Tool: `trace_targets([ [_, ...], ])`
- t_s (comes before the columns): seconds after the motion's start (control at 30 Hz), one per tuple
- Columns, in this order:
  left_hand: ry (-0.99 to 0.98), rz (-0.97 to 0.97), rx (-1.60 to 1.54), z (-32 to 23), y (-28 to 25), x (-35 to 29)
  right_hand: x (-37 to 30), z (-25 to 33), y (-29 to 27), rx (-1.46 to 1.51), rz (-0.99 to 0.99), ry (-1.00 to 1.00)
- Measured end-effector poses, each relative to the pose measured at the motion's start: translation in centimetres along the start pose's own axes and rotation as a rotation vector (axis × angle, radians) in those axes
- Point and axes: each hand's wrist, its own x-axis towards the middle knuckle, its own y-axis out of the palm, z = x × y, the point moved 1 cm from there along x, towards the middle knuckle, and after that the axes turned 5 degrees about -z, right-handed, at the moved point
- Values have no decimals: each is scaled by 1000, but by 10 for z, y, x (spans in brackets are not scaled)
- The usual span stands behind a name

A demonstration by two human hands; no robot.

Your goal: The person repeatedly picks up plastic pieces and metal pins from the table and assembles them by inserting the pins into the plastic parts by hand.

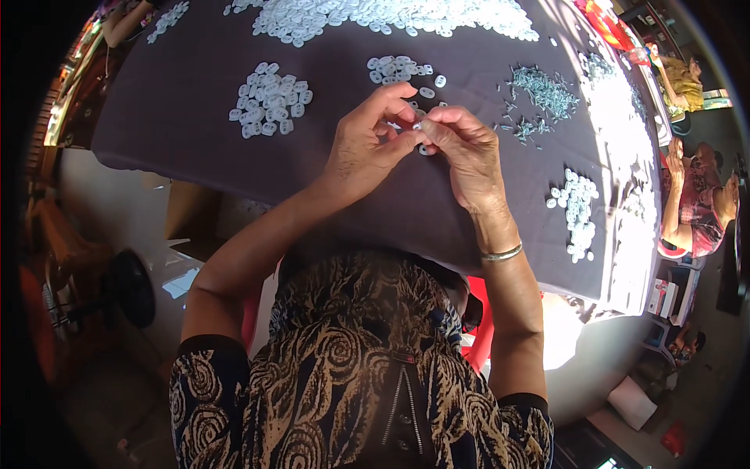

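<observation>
My left hand (363,141) and my right hand (473,156) meet fingertip to fingertip above the dark tablecloth. Between the pinched fingers is a small white plastic piece (417,126), mostly hidden by them; its exact kind does not show. Just beyond the hands lies a small cluster of white oval plastic pieces with holes (393,69). A few loose ones, such as a white oval piece (426,92), lie close to my fingers. To the left is a heap of similar white pieces (269,102). A metal bangle (501,253) circles my right wrist.
A large spread of white pieces (383,16) covers the table's far side. At the right are a pile of small metallic screw-like pins (544,92) and a heap of small white parts (578,211). Other people sit along the right; another person's arm (125,23) is at the far left.
</observation>
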Motion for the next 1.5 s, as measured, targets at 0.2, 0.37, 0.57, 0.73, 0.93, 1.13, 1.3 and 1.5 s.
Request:
trace_targets([
  [0.2,81,-2,55,7,-3,-2,-7,-4,3,83,-28,68],
  [0.37,-115,-11,-89,10,0,-8,-10,-8,2,-65,-32,-12],
  [0.57,-94,-16,-207,18,-4,-10,-11,-11,9,-23,-49,6],
  [0.73,-117,37,-151,14,-6,-8,-13,-9,4,-140,5,1],
  [0.93,-176,18,-111,17,-6,-8,3,5,-51,-601,-189,-257],
  [1.13,-200,21,-32,20,-4,-10,23,31,-105,-1163,-294,-184],
  [1.3,-141,2,-29,22,-2,-15,36,27,-94,-1303,-225,-50],
  [1.5,-88,25,-60,18,0,-17,43,28,-94,-1304,-120,-64],
])
